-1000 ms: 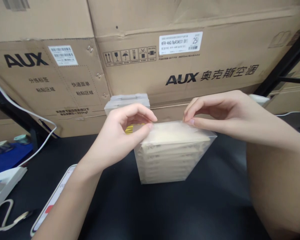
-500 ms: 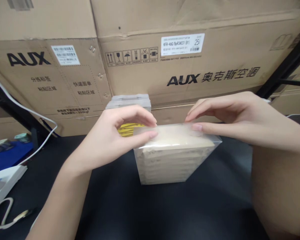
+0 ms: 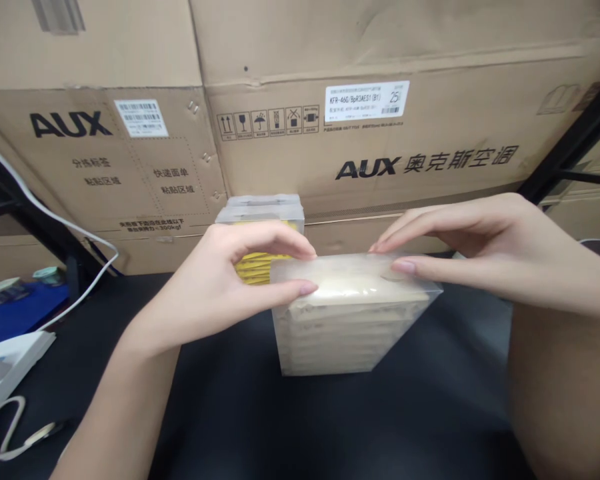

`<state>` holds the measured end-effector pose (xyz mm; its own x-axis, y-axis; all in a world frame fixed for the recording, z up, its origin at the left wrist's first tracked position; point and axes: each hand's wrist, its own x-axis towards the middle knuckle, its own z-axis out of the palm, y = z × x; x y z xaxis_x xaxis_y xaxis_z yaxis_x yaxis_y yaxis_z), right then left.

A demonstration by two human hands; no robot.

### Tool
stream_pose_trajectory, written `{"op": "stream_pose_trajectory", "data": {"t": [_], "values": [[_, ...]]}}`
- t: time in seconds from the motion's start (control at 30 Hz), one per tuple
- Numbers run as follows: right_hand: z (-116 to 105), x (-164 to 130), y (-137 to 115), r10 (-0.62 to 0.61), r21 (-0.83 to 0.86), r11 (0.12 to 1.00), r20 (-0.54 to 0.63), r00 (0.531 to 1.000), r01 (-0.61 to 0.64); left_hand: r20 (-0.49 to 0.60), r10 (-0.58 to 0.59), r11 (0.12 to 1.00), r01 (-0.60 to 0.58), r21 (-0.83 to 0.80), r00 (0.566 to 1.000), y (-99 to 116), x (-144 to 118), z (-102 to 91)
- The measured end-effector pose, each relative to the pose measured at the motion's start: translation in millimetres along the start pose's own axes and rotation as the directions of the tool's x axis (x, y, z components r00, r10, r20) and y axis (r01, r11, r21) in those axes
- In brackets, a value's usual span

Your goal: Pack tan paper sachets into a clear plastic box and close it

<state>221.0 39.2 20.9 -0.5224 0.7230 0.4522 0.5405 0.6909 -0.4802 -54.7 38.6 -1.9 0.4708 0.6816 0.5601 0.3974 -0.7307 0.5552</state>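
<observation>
A clear plastic box (image 3: 350, 333) filled with a stack of pale, cream-coloured packets stands upright on the black tabletop (image 3: 250, 427). My left hand (image 3: 250, 280) grips the left end of its top between thumb and fingers. At the right end of the top, my right hand (image 3: 450, 247) pinches the box's edge in the same way. Just behind my left hand is another clear box (image 3: 260, 210) holding yellow packets (image 3: 260, 265), partly covered by that hand.
Large cardboard cartons (image 3: 280, 153) form a wall behind the table. A white cable (image 3: 95, 267) hangs down at the left, beside a black metal frame (image 3: 45, 220). A white tray (image 3: 15, 367) and a cable with a connector (image 3: 17, 433) lie at the left edge.
The whole view has shifted slightly, so the cartons sit a little lower in it. Both hands keep their hold at the top of the box, with hardly any movement.
</observation>
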Motion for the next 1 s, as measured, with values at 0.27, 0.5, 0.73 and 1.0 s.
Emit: {"op": "stream_pose_trajectory", "data": {"t": [0.27,0.5,0.73,1.0], "values": [[0.0,2.0,7.8,-0.035,0.049,0.998,-0.030,0.999,0.036,0.029,-0.031,1.000,0.031,0.005,0.999,-3.6,1.1,-1.9],[-1.7,2.2,11.7,-0.016,0.028,0.999,-0.024,1.000,0.016,0.053,-0.061,0.997,0.063,-0.038,0.997,-0.9,1.2,-4.9],[17.2,-6.2,3.1,-0.288,-0.292,0.934,-0.280,0.916,0.204,0.071,-0.050,0.995,0.057,-0.086,0.996,0.5,1.2,-4.4],[40.4,-3.3,-7.7,-0.340,-0.433,0.864,-0.128,0.932,0.256,0.058,-0.023,0.994,0.029,-0.106,0.998,0.2,0.6,-3.6]]}}
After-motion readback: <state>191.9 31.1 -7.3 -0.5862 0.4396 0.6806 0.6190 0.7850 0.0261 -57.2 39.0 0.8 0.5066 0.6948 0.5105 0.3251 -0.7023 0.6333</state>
